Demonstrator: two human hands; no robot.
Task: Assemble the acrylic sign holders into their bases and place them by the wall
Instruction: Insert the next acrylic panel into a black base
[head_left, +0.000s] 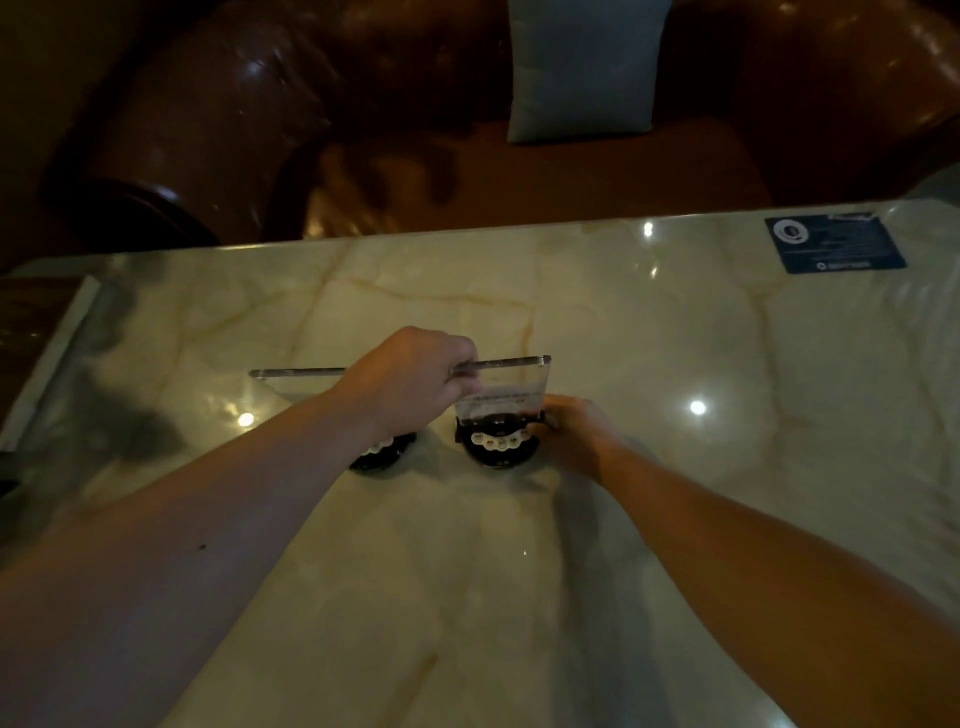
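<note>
A person's 2 bare forearms reach over a glossy marble table (675, 338), seen from above. The landmark is a round black base (497, 440) near the table's middle, marked with a row of pale dots.

A clear acrylic sign holder (511, 384) stands upright with its lower edge at that base; whether it is fully seated in the slot cannot be told. The left hand (415, 376) is closed on the holder's top edge, above and left of the base. The right hand (571, 436) touches the base's right side, fingers curled against it as if steadying it.

Just left of the base sits a 2nd black base (376, 457), mostly hidden under the left forearm. A 2nd clear panel (296, 376) rises behind it, top edge level with the 1st.

Far right of the base, at the table's back corner, lies a dark blue card (836, 244). Beyond the table are brown leather seats (218, 119) and a pale cushion (584, 67). No wall is visible.

Risks, as a judgement: pressing down at a tilt could jam the panel or tip the base. The left forearm, passing over the 2nd base, could knock that panel over.
</note>
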